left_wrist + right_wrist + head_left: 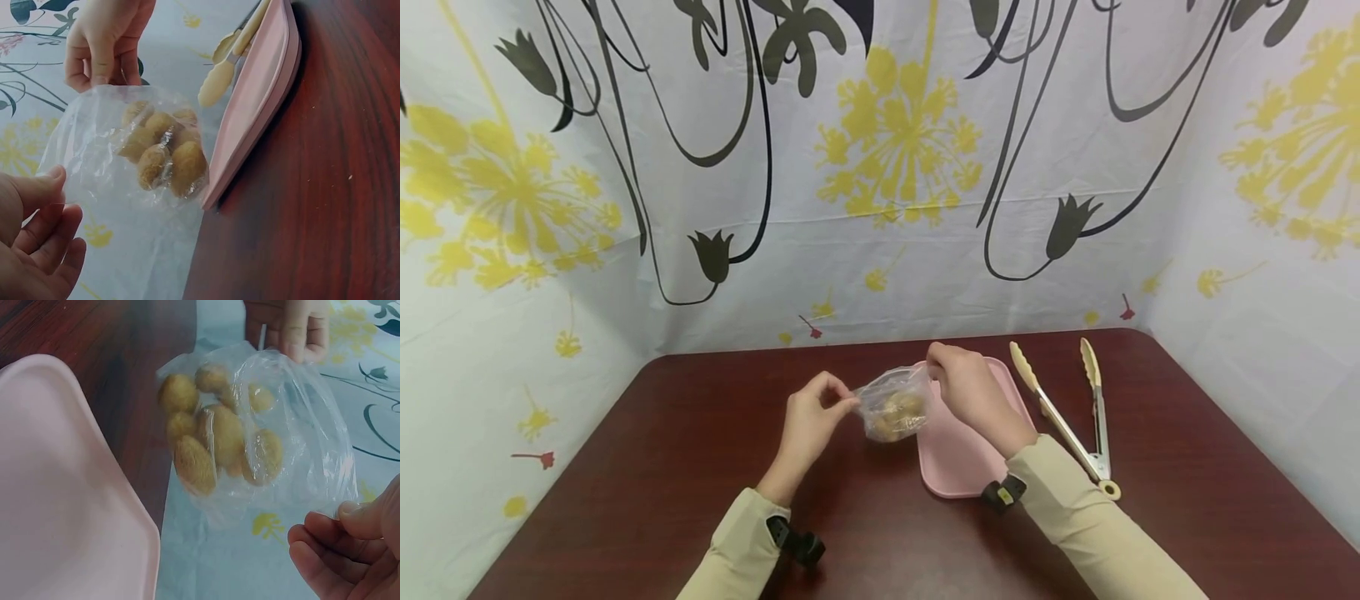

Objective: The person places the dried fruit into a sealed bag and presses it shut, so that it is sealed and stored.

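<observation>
A clear plastic bag [880, 393] hangs between my two hands above the dark table, beside the pink tray. Several small brown potato-like lumps [164, 144] lie in its bottom; their exact kind is hard to tell. With thumb and fingertips my left hand [814, 417] pinches the bag's left upper edge. My right hand [973, 387] pinches the opposite upper edge, over the tray. Both wrist views show the bag [300, 437] stretched at its top, the lumps [219, 434] gathered away from the edge that the fingers hold.
The pink tray [958, 454] lies on the dark red table [700, 467], partly hidden by my right arm. Right of it rest metal tongs [1067, 425] with cream tips, spread apart. A patterned cloth [895, 283] hangs behind the table.
</observation>
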Available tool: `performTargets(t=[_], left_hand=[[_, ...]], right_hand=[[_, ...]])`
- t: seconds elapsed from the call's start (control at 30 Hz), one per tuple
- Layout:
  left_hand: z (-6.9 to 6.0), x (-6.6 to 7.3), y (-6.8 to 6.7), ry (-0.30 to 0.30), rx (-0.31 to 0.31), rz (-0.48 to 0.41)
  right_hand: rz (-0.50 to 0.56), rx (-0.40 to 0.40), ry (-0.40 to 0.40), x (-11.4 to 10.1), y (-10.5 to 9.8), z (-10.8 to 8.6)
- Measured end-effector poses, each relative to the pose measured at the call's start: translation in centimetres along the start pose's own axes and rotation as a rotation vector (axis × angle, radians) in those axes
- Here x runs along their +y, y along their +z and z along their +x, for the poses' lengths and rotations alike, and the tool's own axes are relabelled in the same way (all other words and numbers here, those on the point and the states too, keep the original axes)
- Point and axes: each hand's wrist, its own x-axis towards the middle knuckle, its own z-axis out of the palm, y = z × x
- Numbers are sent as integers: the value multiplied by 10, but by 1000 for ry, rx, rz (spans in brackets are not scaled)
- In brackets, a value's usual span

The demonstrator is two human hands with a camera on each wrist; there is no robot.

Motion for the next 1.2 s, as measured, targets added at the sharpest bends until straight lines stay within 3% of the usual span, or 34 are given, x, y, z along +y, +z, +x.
performTargets(t=[0.17,0.33,0.57,0.7,0.87,0.97,1.2], left_hand=[[1,-4,4,1,-12,-51],[2,-3,6,60,-27,-9],[5,1,8,71,67,-45],[6,3,8,79,111,-86],[7,5,7,71,117,-146],[7,7,7,63,111,-177],[8,13,6,5,93,-263]], right_hand=[[26,-1,17,-1,-3,0],[59,-16,48,2,-4,0],[110,-68,158,9,-6,-3],[142,-58,173,14,-6,-6],[165,-30,159,25,2,-12],[172,-81,117,32,12,-16],[263,-297,12,38,25,-23]])
